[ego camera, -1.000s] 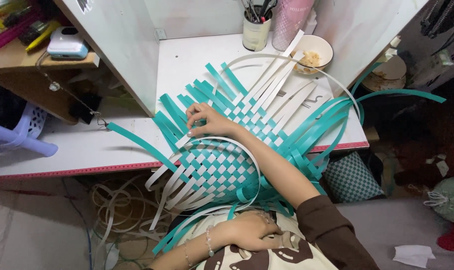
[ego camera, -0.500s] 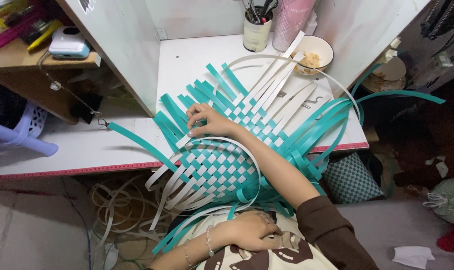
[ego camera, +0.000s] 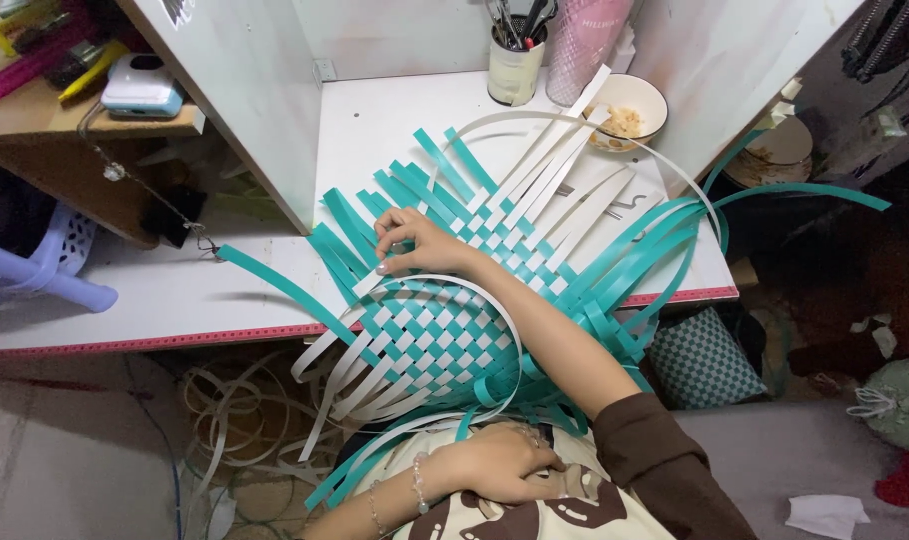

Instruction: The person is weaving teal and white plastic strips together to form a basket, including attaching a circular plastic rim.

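A half-woven mat (ego camera: 445, 335) of teal and white flat strips lies across the front edge of the white table (ego camera: 375, 130), and its near part hangs toward my lap. Loose teal strips (ego camera: 350, 225) fan out to the left, and white strips (ego camera: 565, 150) run toward the back right. My right hand (ego camera: 415, 245), on a brown-sleeved arm, rests on the mat's far left part, with bent fingertips pinching a teal strip there. My left hand (ego camera: 495, 462), which wears a bead bracelet, lies on my patterned shirt below the mat with its fingers curled and nothing visible in them.
At the back of the table stand a cup of tools (ego camera: 515, 60), a pink tumbler (ego camera: 585, 40) and a bowl of food (ego camera: 625, 110). A white upright panel (ego camera: 245, 90) borders the left. Coiled white strips (ego camera: 235, 420) lie on the floor, and a checked cushion (ego camera: 705, 360) lies to the right.
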